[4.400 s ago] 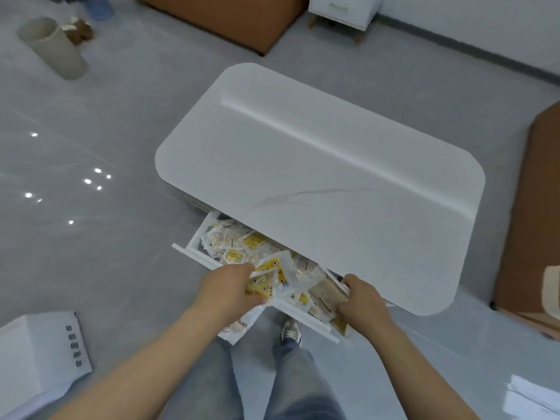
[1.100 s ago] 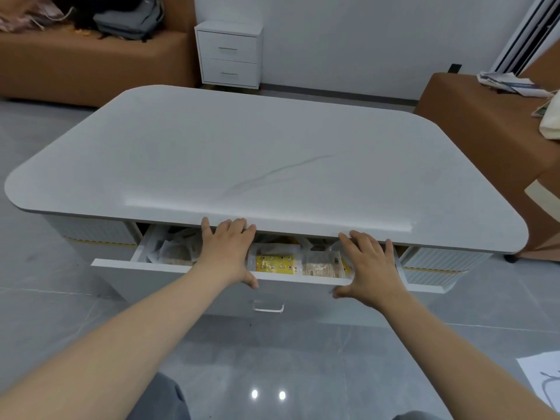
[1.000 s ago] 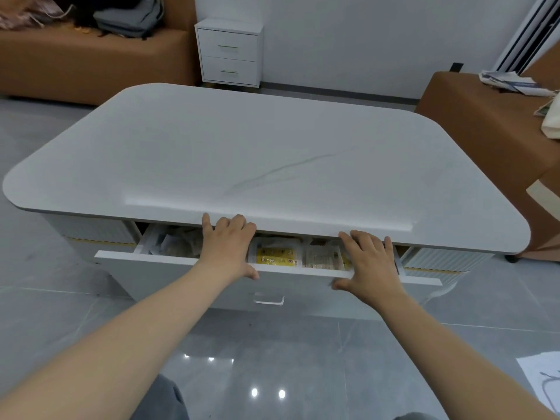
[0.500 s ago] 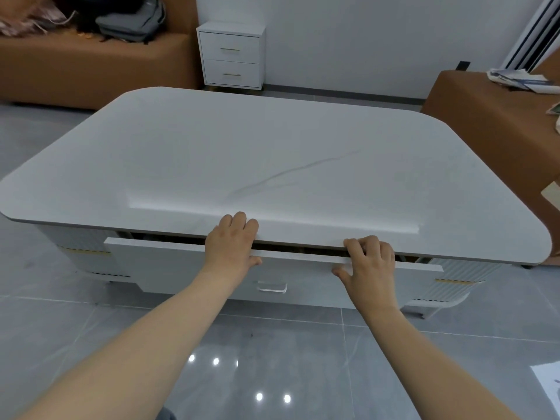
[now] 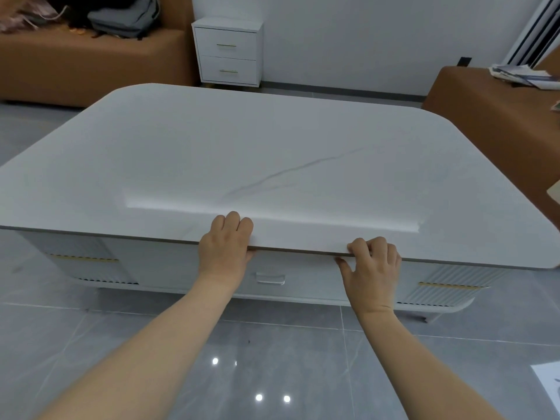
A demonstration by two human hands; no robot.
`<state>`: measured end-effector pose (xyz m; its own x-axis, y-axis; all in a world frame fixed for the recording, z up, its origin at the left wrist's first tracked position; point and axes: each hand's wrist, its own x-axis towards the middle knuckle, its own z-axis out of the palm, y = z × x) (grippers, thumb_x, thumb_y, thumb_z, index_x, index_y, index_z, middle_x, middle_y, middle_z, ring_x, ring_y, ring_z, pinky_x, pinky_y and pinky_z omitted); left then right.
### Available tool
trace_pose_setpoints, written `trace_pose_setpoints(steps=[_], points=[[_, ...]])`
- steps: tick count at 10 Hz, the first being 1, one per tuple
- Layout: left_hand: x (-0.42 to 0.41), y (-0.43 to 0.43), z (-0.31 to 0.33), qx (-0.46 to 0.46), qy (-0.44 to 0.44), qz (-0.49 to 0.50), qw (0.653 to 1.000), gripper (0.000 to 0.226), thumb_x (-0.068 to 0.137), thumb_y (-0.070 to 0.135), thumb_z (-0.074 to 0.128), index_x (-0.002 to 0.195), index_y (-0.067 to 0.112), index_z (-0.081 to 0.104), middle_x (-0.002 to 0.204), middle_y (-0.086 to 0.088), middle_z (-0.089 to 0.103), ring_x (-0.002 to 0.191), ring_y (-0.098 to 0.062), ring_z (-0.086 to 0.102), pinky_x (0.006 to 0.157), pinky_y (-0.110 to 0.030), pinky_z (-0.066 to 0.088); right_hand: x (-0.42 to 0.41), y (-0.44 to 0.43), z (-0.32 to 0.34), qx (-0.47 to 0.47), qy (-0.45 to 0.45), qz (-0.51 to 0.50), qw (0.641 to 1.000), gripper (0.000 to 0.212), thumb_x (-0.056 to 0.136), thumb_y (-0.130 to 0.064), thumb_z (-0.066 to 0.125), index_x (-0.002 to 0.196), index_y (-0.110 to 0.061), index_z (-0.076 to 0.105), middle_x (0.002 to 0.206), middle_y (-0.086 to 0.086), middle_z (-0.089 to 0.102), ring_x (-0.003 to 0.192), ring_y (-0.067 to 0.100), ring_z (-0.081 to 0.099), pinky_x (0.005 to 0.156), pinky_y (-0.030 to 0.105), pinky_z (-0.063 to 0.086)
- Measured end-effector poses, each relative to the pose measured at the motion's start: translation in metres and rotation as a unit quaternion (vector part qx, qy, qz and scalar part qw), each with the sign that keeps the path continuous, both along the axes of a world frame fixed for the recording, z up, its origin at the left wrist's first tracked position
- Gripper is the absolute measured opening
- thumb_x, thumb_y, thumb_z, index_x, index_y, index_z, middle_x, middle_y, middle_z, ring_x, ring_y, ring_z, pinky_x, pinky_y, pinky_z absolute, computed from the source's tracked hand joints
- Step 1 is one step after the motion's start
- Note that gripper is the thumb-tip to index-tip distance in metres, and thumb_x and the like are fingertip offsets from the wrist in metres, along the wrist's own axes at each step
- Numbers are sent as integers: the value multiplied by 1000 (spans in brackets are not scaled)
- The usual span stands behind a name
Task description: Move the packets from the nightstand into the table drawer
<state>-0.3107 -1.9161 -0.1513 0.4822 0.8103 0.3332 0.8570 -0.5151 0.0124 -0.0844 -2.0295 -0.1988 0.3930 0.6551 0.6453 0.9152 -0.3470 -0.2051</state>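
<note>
One sofa (image 5: 75,56) with a backpack (image 5: 127,16) upper left, one two-drawer nightstand (image 5: 227,51) top middle, then left hand (image 5: 225,247) and right hand (image 5: 371,268), each grip curled over the surface (image 5: 272,147) rim above the one closed drawer (image 5: 303,277), packets hidden, papers (image 5: 521,75) upper right.

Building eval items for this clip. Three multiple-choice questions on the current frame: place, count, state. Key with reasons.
1. Where does the nightstand stand? A) against the far wall, beyond the table B) on the table C) under the table
2. How many drawer fronts does the nightstand show? A) one B) two C) four
3. How is the table drawer? A) pulled wide open B) pushed in C) lying on the floor
Key: 1 A, it stands at the wall behind the table; 2 B, two stacked fronts, each with a handle; 3 B, its front sits tucked under the table's top.
</note>
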Motion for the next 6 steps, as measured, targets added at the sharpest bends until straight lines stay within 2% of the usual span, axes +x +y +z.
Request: trace_pose_setpoints(steps=[3,4,5,6], points=[[0,3,-2,8,-10,2,1000,61,32,28,96,74,12,56,75,-5,50,62,-23,47,42,-21,20,-5,-1,4,-21,14,-6,1000,34,62,-16,85,85,-11,60,85,9,48,75,29,45,74,41,45],[-2,-3,3,-29,5,2,1000,52,48,23,92,86,10,58,87,-6,53,74,-24,49,47,-27,26,-12,-9,12,-72,26,-2,997,41,58,-14,87,89,-11,60,88,9,50,77,29,47,78,42,47],[-11,-13,8,-96,12,-10,995,44,77,29,73,113,13,54,115,-3,48,101,-23,44,68,-29,36,-16,-20,23,-140,21,21,990,51,61,-18,86,106,-12,60,100,7,53,90,29,52,93,45,46],[-25,-34,19,-168,13,-32,985,52,85,35,63,129,14,47,135,-2,43,121,-23,39,95,-30,36,-21,-36,44,-270,67,51,959,64,81,-31,72,136,-16,44,133,4,45,124,25,42,107,38,34]])
